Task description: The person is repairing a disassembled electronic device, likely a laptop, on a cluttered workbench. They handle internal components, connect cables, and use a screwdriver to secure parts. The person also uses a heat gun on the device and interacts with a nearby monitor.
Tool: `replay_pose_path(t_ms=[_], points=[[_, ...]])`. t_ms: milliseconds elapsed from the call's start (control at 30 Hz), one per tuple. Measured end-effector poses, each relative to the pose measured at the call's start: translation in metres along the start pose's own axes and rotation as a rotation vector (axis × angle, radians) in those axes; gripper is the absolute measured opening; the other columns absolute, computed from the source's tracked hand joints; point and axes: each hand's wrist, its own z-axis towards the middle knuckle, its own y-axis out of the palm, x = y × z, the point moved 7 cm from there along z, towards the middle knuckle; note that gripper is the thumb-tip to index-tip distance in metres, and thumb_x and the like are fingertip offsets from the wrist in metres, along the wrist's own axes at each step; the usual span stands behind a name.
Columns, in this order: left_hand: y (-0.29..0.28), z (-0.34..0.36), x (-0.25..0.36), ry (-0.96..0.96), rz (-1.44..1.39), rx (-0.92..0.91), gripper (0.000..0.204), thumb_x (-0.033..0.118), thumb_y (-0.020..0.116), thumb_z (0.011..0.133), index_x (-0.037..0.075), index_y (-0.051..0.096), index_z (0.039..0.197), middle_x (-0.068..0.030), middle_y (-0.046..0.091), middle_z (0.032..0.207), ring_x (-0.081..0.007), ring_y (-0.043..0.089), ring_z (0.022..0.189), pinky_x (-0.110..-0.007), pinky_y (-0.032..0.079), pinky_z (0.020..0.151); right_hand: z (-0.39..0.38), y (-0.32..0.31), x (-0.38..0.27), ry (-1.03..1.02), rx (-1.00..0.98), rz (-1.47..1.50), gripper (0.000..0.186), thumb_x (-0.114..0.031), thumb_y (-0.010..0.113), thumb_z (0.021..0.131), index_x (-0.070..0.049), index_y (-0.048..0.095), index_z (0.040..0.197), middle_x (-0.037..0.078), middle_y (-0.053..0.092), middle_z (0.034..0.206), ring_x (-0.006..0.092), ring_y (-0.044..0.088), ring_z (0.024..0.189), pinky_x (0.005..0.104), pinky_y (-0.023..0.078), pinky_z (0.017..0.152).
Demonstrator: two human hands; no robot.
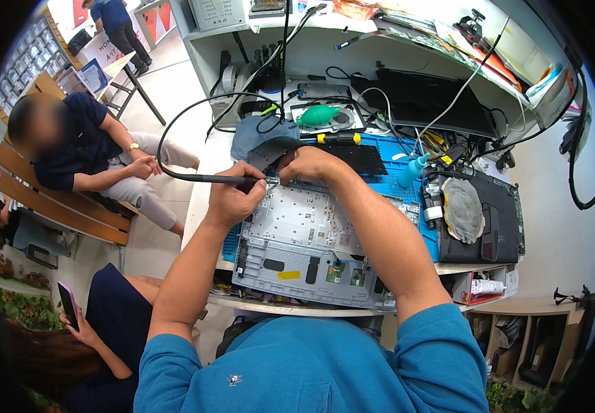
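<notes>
My left hand [232,196] grips a black pen-shaped tool [204,178] with a long black cord, its tip lying at the far edge of a grey laptop inner frame [297,237]. My right hand [308,165] rests fingers-down on that same far edge, right beside the tool tip; whether it pinches a small part I cannot tell. The frame lies flat on a blue work mat [401,148], with small green circuit boards [346,274] near its front edge.
A black laptop base [500,220] with a grey cloth [463,206] lies at the right. A green air blower [318,115], a yellow-handled screwdriver [335,138], a blue bottle [413,168] and cables crowd the back. People sit on a bench [49,206] at the left.
</notes>
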Motion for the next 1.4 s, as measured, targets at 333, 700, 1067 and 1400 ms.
replay_pose_path(t_ms=[333, 700, 1067, 1400], points=[[-0.0004, -0.0001, 0.0008, -0.005, -0.004, 0.014, 0.008, 0.001, 0.071, 0.096, -0.001, 0.064, 0.097, -0.0015, 0.064, 0.069, -0.0067, 0.059, 0.055, -0.023, 0.046, 0.050, 0.0008, 0.0000, 0.0006, 0.005, 0.019, 0.031, 0.041, -0.025, 0.081, 0.065, -0.006, 0.084, 0.101, 0.011, 0.080, 0.101, 0.0227, 0.071, 0.092, 0.0329, 0.054, 0.087], [-0.0018, -0.0010, -0.0032, -0.019, 0.020, 0.014, 0.008, 0.002, 0.072, 0.096, -0.001, 0.065, 0.098, -0.0019, 0.065, 0.071, -0.0066, 0.060, 0.055, -0.022, 0.046, 0.050, -0.0024, 0.0000, -0.0030, 0.006, -0.024, -0.044, 0.044, -0.031, 0.079, 0.069, -0.010, 0.084, 0.107, 0.012, 0.080, 0.110, 0.0267, 0.072, 0.101, 0.0355, 0.055, 0.091], [-0.0003, 0.0000, -0.0001, -0.023, -0.003, 0.016, 0.007, 0.003, 0.072, 0.096, -0.001, 0.065, 0.098, -0.0017, 0.065, 0.070, -0.0068, 0.060, 0.055, -0.022, 0.047, 0.050, 0.0007, -0.0003, 0.0004, 0.019, 0.009, 0.000, 0.043, -0.027, 0.080, 0.066, -0.007, 0.084, 0.104, 0.011, 0.080, 0.102, 0.0234, 0.072, 0.093, 0.0327, 0.055, 0.087], [-0.0020, -0.0007, -0.0019, -0.030, 0.009, 0.023, 0.008, 0.003, 0.072, 0.096, 0.000, 0.065, 0.097, -0.0017, 0.065, 0.070, -0.0066, 0.060, 0.055, -0.022, 0.048, 0.049, 0.0029, 0.0002, 0.0032, 0.028, -0.010, -0.051, 0.044, -0.032, 0.079, 0.068, -0.011, 0.084, 0.107, 0.013, 0.080, 0.109, 0.0272, 0.073, 0.100, 0.0361, 0.055, 0.090]])
